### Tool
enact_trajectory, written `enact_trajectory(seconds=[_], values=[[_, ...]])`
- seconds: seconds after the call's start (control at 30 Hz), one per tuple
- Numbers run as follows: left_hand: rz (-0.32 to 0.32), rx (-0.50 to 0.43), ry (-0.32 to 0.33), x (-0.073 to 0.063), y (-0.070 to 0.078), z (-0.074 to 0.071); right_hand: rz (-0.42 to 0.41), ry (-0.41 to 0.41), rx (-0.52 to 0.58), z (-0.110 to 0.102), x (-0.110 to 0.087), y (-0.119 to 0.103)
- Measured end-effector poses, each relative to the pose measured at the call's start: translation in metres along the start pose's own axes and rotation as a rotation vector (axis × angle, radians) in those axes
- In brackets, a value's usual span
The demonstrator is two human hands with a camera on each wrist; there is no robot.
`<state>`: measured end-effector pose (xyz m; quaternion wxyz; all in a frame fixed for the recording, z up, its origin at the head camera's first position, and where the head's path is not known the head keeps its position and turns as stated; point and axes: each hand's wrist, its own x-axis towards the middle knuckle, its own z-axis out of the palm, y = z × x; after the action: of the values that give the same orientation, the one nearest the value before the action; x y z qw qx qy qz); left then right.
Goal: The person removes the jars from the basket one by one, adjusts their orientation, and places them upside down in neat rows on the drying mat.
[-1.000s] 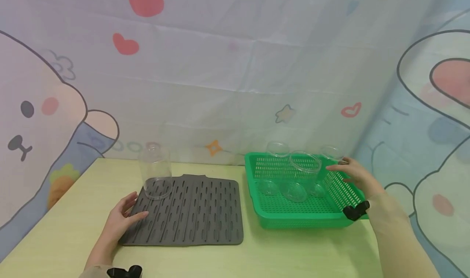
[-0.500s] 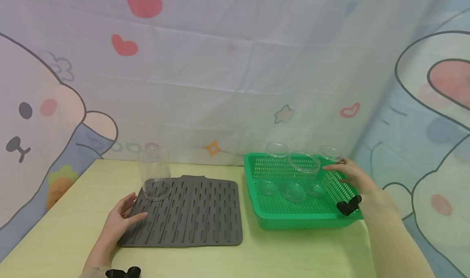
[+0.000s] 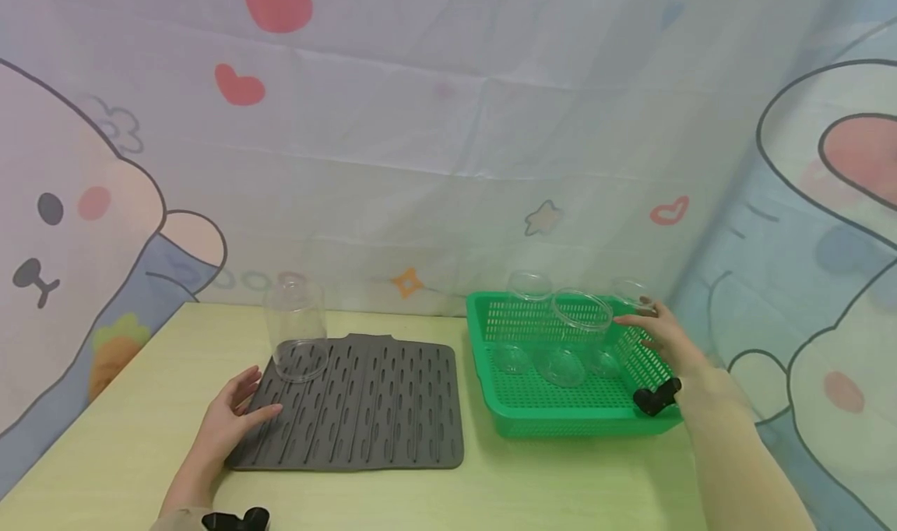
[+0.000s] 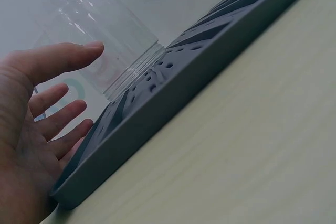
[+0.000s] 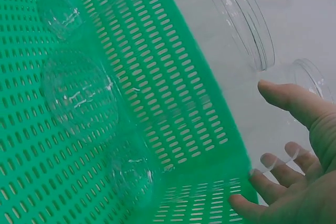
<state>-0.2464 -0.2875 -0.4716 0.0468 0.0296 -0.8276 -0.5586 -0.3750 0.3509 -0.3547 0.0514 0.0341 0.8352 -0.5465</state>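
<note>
Three clear cups stand upright in the green basket (image 3: 589, 423), with their wide rims above its back wall. My right hand (image 3: 662, 332) is at the rightmost cup (image 3: 631, 291), fingers at its rim. In the right wrist view, the thumb and fingers are spread around this cup's upper part, and its rim edge crosses in front of the fingers. My left hand (image 3: 226, 418), thumb and fingers apart, lies by the left edge of the grey drying mat (image 3: 364, 406). Rim down on the mat's far left corner stands another clear cup (image 4: 113, 30), apart from the left hand.
Both mat and basket stand on a pale yellow table (image 3: 554, 484), with a strip of tabletop between them. Behind the table hangs a cartoon-printed cloth (image 3: 392, 126). Two clear cups, the middle one (image 3: 582, 313) and the left one (image 3: 529, 290), stand close to the rightmost one.
My right hand and forearm have shifted a little to the left, closer around the rightmost cup. The left hand, mat and cups have stayed in place.
</note>
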Motion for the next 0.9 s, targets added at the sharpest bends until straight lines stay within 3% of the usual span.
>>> enact_trajectory(seconds=[0.27,0.63,0.9], values=[[0.018,-0.001,0.004,-0.001,0.001,0.000,-0.009,0.048,0.015,-0.001,-0.001,-0.001],[0.020,-0.004,0.004,-0.001,0.004,0.001,-0.071,0.236,0.050,0.000,-0.017,-0.024],[0.039,-0.022,-0.010,-0.002,0.003,-0.001,-0.140,0.423,0.104,0.007,-0.023,-0.043]])
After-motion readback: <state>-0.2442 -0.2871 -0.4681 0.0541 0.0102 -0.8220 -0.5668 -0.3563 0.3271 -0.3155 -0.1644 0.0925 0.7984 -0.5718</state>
